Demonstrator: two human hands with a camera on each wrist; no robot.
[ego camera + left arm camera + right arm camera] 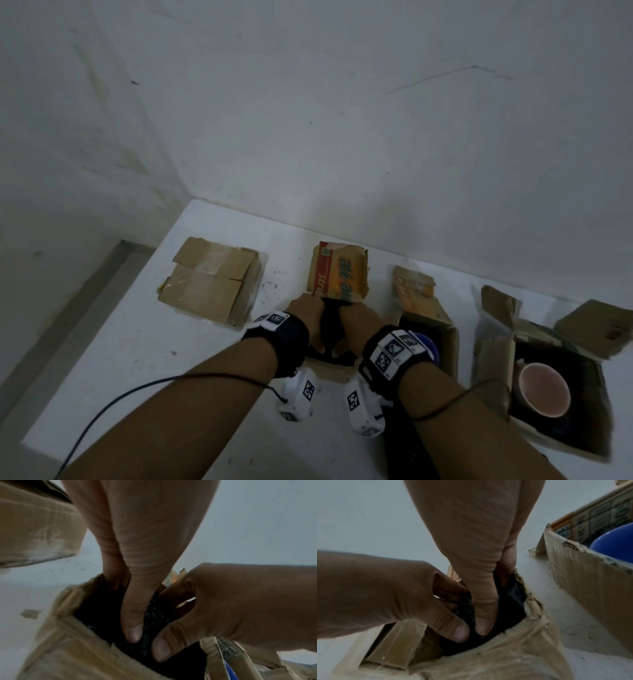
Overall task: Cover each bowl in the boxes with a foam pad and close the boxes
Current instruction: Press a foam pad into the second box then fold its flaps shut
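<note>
Four cardboard boxes stand in a row on a white table. Both my hands are in the second box, whose printed flap stands up at the back. My left hand and right hand hold a black foam pad down inside it, thumbs on top and fingers tucked over its sides. The left wrist view shows my left hand on the pad. In the right wrist view my right hand pushes the pad. No bowl shows under the pad.
The leftmost box is closed. A third box stands open with a blue bowl in it. The fourth box is open around a pink bowl. Something dark lies near the table's front edge. Walls close the back and left.
</note>
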